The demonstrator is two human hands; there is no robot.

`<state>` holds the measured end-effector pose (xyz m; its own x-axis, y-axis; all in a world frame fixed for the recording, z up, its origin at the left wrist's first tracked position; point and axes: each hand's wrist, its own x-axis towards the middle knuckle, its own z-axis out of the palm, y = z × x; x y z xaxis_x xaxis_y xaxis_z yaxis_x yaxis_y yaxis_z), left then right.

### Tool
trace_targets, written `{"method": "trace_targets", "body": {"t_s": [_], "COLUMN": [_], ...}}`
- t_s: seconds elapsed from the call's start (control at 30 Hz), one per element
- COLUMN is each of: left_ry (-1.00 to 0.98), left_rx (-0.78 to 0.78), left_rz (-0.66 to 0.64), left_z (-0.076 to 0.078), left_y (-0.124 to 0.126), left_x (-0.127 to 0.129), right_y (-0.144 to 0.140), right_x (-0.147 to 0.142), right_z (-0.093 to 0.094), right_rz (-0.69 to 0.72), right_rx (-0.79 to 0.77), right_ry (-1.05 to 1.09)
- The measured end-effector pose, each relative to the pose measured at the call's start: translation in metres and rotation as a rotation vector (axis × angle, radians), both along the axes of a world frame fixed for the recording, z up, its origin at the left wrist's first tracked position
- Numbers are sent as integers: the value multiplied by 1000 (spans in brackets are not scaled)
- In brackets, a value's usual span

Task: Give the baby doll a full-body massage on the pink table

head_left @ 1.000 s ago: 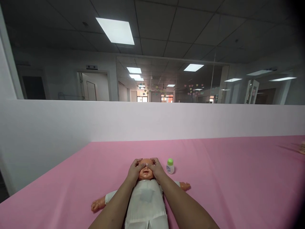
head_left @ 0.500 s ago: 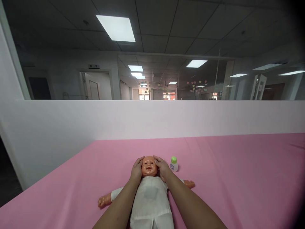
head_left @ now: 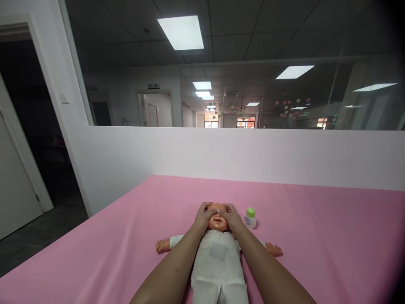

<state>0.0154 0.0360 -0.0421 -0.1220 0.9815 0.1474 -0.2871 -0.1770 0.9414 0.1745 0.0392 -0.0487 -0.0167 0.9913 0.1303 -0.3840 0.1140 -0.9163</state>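
Pressing again across eyes & brow of baby doll: fingertips of both hands bent, meeting at midline, gripping nothing. Half a sec ago apart, cupping temples, face bare; so another inward stroke. Left hand, right hand flank head. Doll supine on pink sheet, lotion bottle just beside right hand.

A single head-worn camera looks forward and slightly down from above the near edge of the pink bench. The forearms enter from the bottom centre, close to the lens. The white partition and glazed office fill the upper frame, farther off.
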Motion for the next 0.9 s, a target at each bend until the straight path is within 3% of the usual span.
{"method": "trace_targets", "body": {"t_s": [0.13,0.6,0.9], "left_ry": [-21,-121,-92], "left_rx": [-5,-60,-6], "left_rz": [-10,5,-55], "left_z": [-2,-7,-3], "left_y": [-2,5,-6], "left_x": [2,4,4], "right_y": [1,-6,-10], "right_x": [-1,5,1], "right_z": [-5,-3,-4], "right_rz": [-34,58,57], "right_rx": [0,-87,-14], "right_ry": [10,145,84]}}
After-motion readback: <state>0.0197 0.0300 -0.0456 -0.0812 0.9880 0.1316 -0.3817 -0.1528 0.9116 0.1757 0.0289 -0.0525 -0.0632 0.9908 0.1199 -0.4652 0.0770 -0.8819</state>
